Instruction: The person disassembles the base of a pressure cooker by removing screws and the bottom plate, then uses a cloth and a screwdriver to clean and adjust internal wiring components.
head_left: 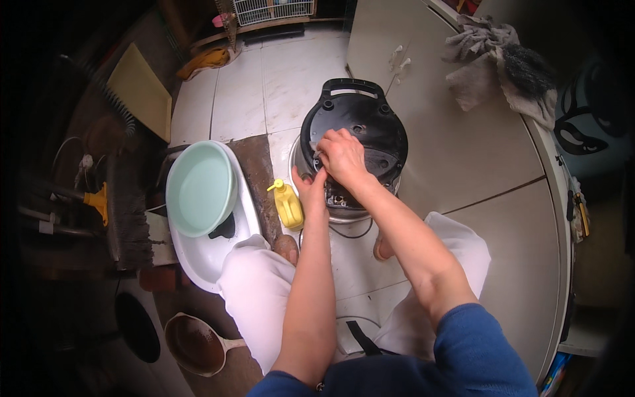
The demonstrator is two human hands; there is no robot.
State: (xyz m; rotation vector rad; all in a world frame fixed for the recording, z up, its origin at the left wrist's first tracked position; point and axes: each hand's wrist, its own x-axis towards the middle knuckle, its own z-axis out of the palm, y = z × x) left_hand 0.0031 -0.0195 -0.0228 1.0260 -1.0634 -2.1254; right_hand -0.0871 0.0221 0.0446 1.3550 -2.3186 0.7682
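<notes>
At our left, a pale green basin (202,188) rests in a white tub (249,221), well apart from our hands. Next to the right, a yellow bottle (289,206) stands on the tiled floor (283,92), just beside our left wrist. Then comes our left hand (309,188), at the near-left edge of the round black appliance (357,120); its thumb and fingers stand a little apart, though we cannot tell what, if anything, they grip. Our right hand (342,156) reaches across the appliance's left half, fingers curled narrow and pointing left, their tips close to the left thumb; whether they pinch something small there is hidden from us.

The relation that counts most, we judge, is this one: the black appliance lies directly ahead of us, between our knees and the bare floor beyond, on top of a round, pale rim (296,153). Its long axis runs almost straight away from us, with the loop handle (354,85) at the far end. Our right hand lies over the body and nearer that handle, while our left is lower, at the edge. Farther right, a pale cabinet (463,152) closes off that side
</notes>
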